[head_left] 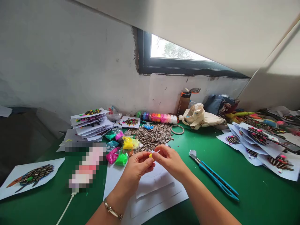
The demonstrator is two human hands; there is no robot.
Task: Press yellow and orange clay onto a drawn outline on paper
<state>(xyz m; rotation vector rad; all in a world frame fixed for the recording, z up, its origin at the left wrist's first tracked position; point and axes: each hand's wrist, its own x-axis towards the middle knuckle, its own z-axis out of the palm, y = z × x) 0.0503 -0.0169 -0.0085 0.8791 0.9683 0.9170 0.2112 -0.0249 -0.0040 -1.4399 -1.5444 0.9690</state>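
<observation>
Pinching yellow clay (150, 155) between both hands (152, 162).

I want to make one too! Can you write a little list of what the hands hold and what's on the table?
left hand: pinches a small yellow clay bit with the right hand
right hand: fingertips meet the left hand's over the white paper sheets
behind the hands: pile of striped seeds, small bags of coloured clay
right of the hands: blue utility knife on the green table
far left: finished seed picture
at the wall: row of clay pots, tape ring
</observation>
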